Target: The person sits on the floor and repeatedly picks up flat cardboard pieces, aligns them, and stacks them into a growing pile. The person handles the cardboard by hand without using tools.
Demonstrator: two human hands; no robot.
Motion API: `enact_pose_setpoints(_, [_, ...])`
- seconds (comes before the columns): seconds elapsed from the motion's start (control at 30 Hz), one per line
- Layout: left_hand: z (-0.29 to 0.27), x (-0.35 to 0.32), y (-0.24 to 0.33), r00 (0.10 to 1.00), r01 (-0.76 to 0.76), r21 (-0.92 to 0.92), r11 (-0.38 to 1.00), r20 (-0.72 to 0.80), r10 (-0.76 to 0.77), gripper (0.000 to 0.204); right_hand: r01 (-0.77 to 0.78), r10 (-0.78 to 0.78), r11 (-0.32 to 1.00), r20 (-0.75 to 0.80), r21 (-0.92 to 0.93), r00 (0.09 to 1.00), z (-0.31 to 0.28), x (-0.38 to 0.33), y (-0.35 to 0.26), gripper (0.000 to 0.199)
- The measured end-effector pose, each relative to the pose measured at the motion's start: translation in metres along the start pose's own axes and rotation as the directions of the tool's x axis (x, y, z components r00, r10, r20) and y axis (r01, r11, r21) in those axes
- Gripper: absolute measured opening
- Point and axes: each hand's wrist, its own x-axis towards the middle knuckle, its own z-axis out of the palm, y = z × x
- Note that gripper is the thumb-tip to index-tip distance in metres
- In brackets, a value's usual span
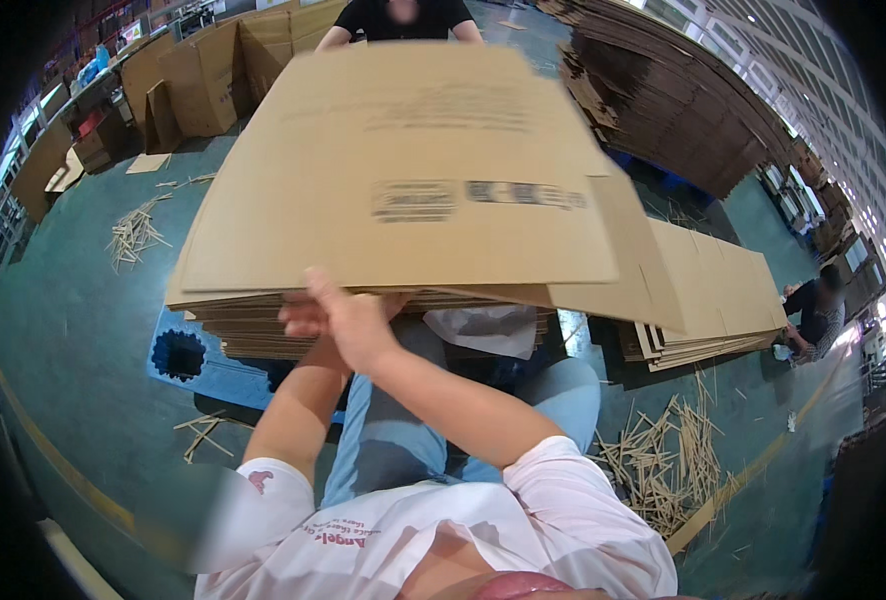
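Observation:
A large printed cardboard sheet (293,200) lies before me, over a stack of flat cardboard (263,335) whose near edges show below it. My forearms cross at the sheet's near edge. My right hand (358,325) reaches over to the left, its fingers apart and somewhat blurred, with one digit up against the edge; I see nothing held in it. Behind it, my left hand (391,303) is mostly hidden, partly under the sheet's edge, so its grip does not show. Another cardboard sheet (638,260) sticks out on the right, tilted downward.
A blue plastic pallet (218,365) sits under the stack. A person (403,20) stands at the far end; another crouching person (818,315) is by a lower cardboard stack (723,280) at right. Cardboard strips (668,465) litter the floor. Tall cardboard piles (673,110) rise behind.

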Motion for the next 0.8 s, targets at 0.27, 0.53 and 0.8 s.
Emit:
enact_pose_setpoints(0.27, [-0.017,-0.022,-0.006,0.983,0.106,0.076,0.992,-0.156,-0.093,0.032,-0.552,0.471,0.820,0.369,0.151,0.801,-0.028,-0.039,0.017,0.053])
enact_pose_setpoints(0.53, [0.005,-0.072,0.023,0.994,0.079,-0.024,0.997,0.083,-0.077,0.027,-0.176,0.172,0.980,-0.048,-0.091,0.984,-0.099,-0.070,-0.011,0.043])
enact_pose_setpoints(0.8, [-0.108,-0.064,0.085,0.895,-0.025,-0.315,0.949,0.416,0.162,0.020,-0.200,0.240,0.961,0.222,-0.189,0.945,-0.091,-0.039,0.001,0.035])
